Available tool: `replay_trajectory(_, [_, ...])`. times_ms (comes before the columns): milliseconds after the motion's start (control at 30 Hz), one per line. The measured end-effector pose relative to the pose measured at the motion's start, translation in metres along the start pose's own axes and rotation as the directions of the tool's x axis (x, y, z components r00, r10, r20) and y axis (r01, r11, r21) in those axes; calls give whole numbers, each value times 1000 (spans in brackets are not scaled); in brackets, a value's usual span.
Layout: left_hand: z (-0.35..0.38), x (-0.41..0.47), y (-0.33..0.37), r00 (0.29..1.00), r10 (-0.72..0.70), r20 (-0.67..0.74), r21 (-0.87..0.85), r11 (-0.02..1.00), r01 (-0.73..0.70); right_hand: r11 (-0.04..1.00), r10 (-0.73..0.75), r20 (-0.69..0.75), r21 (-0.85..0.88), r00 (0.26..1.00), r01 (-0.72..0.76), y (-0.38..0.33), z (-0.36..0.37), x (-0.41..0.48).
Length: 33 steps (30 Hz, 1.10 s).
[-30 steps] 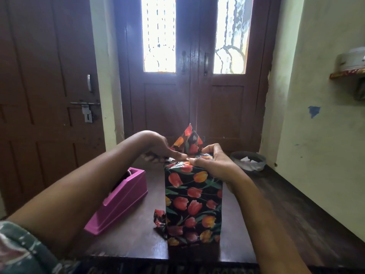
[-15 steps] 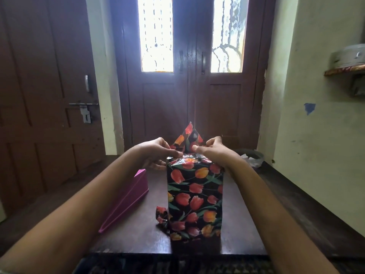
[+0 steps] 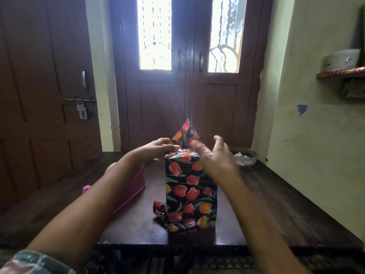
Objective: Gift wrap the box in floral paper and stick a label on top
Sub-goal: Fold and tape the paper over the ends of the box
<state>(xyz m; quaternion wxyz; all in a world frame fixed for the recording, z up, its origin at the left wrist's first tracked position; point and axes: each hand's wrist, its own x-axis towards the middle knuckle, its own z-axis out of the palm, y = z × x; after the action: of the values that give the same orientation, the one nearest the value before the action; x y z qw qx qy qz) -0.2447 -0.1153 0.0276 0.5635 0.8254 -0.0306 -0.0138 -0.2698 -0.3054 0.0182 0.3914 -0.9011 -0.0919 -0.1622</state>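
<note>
A tall box (image 3: 190, 190) wrapped in black paper with red and orange tulips stands upright near the front edge of a dark wooden table (image 3: 266, 204). A triangular paper flap (image 3: 186, 133) sticks up behind its top. My left hand (image 3: 156, 150) rests against the top left edge of the box, fingers on the paper. My right hand (image 3: 218, 155) is blurred, lifted off the top right of the box, with fingers spread and nothing in it. A crumpled end of floral paper (image 3: 160, 209) juts out at the box's lower left.
A pink tape dispenser (image 3: 136, 186) sits left of the box, mostly hidden by my left forearm. A dark bowl with white scraps (image 3: 245, 155) stands at the table's back right. Brown double doors are behind; a wall with a shelf is to the right.
My right hand has come off the folded top of the box and swung up and to the right. The left hand stays at the top left edge.
</note>
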Motion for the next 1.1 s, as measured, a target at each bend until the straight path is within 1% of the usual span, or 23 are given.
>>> replay_trajectory(67, [1,4,-5,999,27,-25,-68,997,-29,989,-35,50,-144,998,42,-6,19,-28])
replay_trajectory(133, [2,4,-9,997,45,-69,-106,993,-52,964,-55,18,-260,998,58,-4,37,-37])
replay_trajectory(200, [1,1,-11,992,64,-112,-94,993,-75,950,-90,-31,-304,995,76,2,44,-34])
replay_trajectory(267, [-2,-4,-14,985,65,-157,-86,993,-80,957,-124,-30,-269,992,112,10,42,-23])
replay_trajectory(367, [-5,-14,-19,973,72,-219,-59,994,-87,955,-166,52,-242,985,173,20,28,-4])
replay_trajectory(400, [-4,-19,-20,967,81,-241,-69,993,-100,953,-185,42,-236,982,189,25,22,1])
replay_trajectory(433, [-3,-22,-21,964,92,-248,-89,989,-117,956,-208,-7,-211,978,202,29,14,6])
replay_trajectory(500, [4,-29,-22,969,118,-219,-155,976,-154,973,-221,-134,-93,966,210,40,2,13])
replay_trajectory(533, [9,-32,-22,969,134,-207,-188,967,-174,979,-204,-156,-28,966,203,43,-3,14])
replay_trajectory(567, [12,-31,-24,965,149,-217,-189,963,-191,981,-189,-150,12,970,193,46,-5,14])
replay_trajectory(600, [15,-30,-24,953,162,-257,-181,960,-212,983,-177,-137,29,975,182,48,-6,14])
replay_trajectory(667, [14,-20,-25,912,171,-374,-136,962,-236,983,-161,-123,70,979,171,51,-1,14])
replay_trajectory(700, [12,-12,-26,895,181,-407,-109,963,-245,979,-159,-118,110,980,172,51,1,13])
replay_trajectory(733, [10,-7,-27,891,195,-410,-72,967,-245,973,-162,-117,147,980,179,52,4,12])
replay_trajectory(800, [6,6,-30,914,246,-323,59,969,-240,968,-169,-100,172,981,184,52,9,9])
replay_trajectory(833, [5,11,-30,927,269,-259,93,963,-253,969,-165,-83,170,983,177,52,10,8])
replay_trajectory(867, [5,16,-30,938,285,-196,90,958,-272,972,-153,-68,167,986,163,53,11,7])
replay_trajectory(933, [7,22,-29,946,320,-52,-12,947,-321,972,-137,-54,184,989,145,55,13,7])
replay_trajectory(967, [8,23,-28,949,314,-8,-54,948,-314,970,-134,-46,201,990,140,56,14,7])
replay_trajectory(1033, [11,26,-28,950,311,7,-97,946,-309,967,-129,-21,217,991,131,59,18,8])
replay_trajectory(1100, [11,28,-30,936,353,-19,-126,927,-352,970,-131,-11,206,991,131,63,24,9])
